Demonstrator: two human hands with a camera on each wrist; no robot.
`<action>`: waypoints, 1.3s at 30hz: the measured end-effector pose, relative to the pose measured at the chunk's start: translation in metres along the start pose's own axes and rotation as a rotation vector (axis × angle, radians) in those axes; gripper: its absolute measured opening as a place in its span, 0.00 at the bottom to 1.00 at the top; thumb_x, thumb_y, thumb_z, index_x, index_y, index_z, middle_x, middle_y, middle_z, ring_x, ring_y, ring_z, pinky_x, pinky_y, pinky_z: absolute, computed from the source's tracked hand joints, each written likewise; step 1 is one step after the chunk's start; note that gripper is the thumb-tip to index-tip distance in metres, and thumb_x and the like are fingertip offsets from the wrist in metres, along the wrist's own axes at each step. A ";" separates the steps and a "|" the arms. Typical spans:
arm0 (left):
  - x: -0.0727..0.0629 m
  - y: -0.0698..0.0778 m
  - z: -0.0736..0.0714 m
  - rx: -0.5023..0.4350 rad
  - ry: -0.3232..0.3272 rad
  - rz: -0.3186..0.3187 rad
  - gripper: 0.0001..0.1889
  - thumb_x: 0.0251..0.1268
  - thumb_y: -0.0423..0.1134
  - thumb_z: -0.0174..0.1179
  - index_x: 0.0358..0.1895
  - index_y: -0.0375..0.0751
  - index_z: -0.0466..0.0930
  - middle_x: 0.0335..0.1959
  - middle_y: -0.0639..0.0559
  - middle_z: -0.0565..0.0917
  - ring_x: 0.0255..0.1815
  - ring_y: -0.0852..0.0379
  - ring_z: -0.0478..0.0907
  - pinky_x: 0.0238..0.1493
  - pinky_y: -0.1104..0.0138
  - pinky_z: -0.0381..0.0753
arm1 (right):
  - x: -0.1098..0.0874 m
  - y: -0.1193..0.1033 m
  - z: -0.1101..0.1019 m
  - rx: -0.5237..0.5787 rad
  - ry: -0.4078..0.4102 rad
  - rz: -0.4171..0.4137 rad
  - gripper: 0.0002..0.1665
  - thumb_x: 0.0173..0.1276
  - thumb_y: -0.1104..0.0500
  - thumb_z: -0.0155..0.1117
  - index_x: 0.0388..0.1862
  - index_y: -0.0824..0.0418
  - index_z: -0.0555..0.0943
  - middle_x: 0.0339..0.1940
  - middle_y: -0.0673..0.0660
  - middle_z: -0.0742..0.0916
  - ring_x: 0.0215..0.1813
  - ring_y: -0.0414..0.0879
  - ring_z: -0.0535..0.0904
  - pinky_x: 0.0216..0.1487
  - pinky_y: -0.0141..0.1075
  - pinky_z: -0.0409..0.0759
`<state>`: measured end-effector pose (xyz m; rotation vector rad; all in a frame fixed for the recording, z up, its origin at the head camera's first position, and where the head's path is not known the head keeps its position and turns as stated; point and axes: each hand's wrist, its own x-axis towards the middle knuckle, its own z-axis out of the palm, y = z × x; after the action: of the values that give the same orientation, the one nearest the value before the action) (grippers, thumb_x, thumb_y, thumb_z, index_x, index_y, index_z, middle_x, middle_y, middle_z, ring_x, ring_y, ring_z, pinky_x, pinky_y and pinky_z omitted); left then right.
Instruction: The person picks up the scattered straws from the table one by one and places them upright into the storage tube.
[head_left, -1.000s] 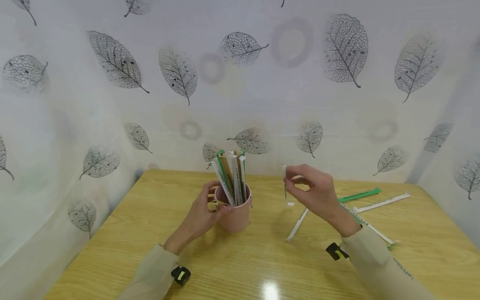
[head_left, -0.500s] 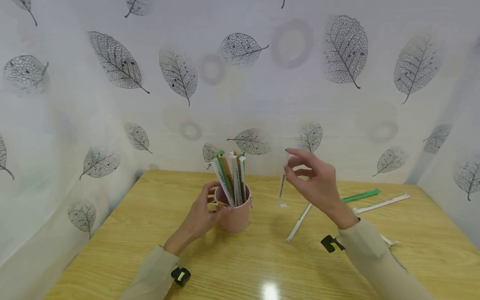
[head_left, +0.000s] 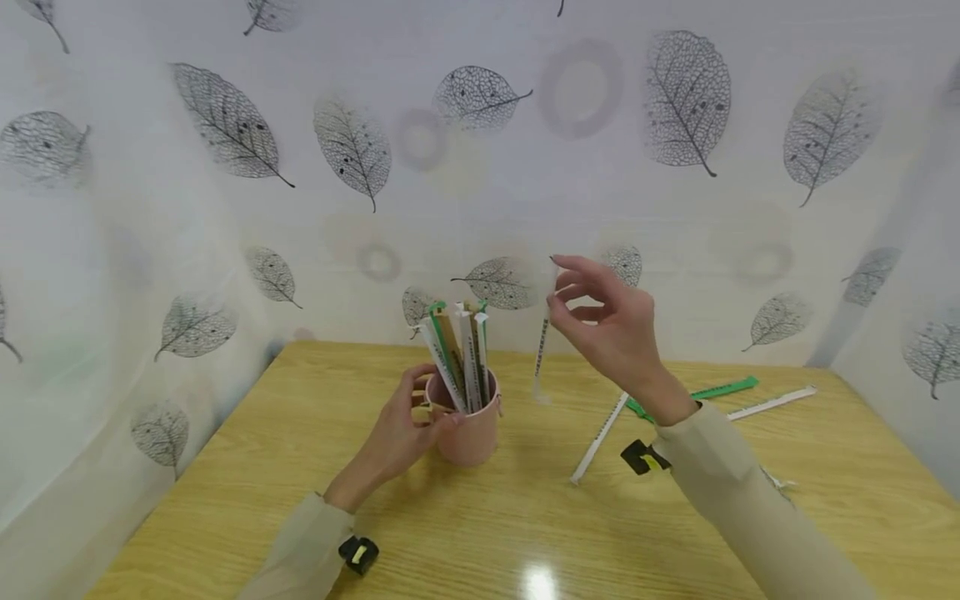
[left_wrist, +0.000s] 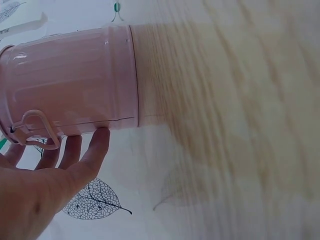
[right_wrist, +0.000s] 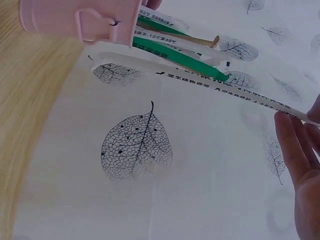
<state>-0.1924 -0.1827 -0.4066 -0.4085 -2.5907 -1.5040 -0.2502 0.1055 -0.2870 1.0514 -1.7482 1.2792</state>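
A small pink bucket [head_left: 467, 437] with side handles stands upright on the table. Several paper-wrapped straws [head_left: 453, 358], white, green and brown, lean inside it. My left hand [head_left: 393, 429] holds the bucket from the left, its thumb near the rim; in the left wrist view the fingers [left_wrist: 95, 155] touch its side. My right hand [head_left: 603, 321] pinches a white wrapped straw [head_left: 542, 346] near its upper end, in the air to the right of the bucket. The straw hangs nearly upright, its lower end apart from the bucket. In the right wrist view black print runs along this straw [right_wrist: 200, 83].
On the wooden table [head_left: 300, 467], to the right, lie a white wrapped straw [head_left: 600, 440], a green one [head_left: 723, 389] and another white one [head_left: 776, 402]. The right arm partly hides this group. A leaf-patterned curtain [head_left: 480, 183] stands behind the table.
My right hand has risen and moved left toward the bucket, carrying the white wrapped straw, which now hangs longer below the fingers. The left hand and bucket have stayed put.
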 end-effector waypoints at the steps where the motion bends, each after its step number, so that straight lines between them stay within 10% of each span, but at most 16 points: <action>1: 0.000 0.000 -0.001 0.001 0.000 0.000 0.38 0.68 0.47 0.68 0.75 0.49 0.57 0.67 0.37 0.72 0.62 0.38 0.77 0.53 0.54 0.87 | 0.003 -0.002 0.001 0.007 0.004 -0.004 0.28 0.58 0.77 0.69 0.59 0.71 0.80 0.39 0.66 0.88 0.41 0.30 0.86 0.40 0.29 0.88; 15: -0.001 0.003 -0.002 -0.010 -0.013 -0.023 0.39 0.68 0.44 0.68 0.76 0.48 0.55 0.68 0.35 0.71 0.64 0.35 0.77 0.54 0.54 0.87 | 0.022 -0.022 0.037 0.132 0.016 -0.030 0.24 0.60 0.78 0.69 0.57 0.73 0.80 0.38 0.68 0.88 0.41 0.37 0.88 0.39 0.34 0.89; 22: -0.001 0.003 -0.005 -0.016 -0.023 0.002 0.38 0.69 0.45 0.67 0.75 0.48 0.56 0.68 0.35 0.72 0.62 0.37 0.77 0.53 0.54 0.87 | 0.012 -0.017 0.048 0.101 -0.038 -0.023 0.24 0.61 0.76 0.70 0.57 0.71 0.81 0.39 0.66 0.90 0.39 0.54 0.90 0.39 0.34 0.89; 39: 0.001 0.001 -0.004 -0.022 -0.029 -0.019 0.37 0.69 0.47 0.67 0.75 0.50 0.57 0.68 0.38 0.71 0.64 0.40 0.74 0.54 0.54 0.85 | -0.029 0.013 0.059 0.058 -0.168 0.069 0.22 0.62 0.75 0.71 0.56 0.69 0.82 0.43 0.66 0.90 0.39 0.55 0.90 0.37 0.34 0.89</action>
<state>-0.1934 -0.1853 -0.4040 -0.4122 -2.6095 -1.5458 -0.2550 0.0563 -0.3321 1.1694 -1.8970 1.3233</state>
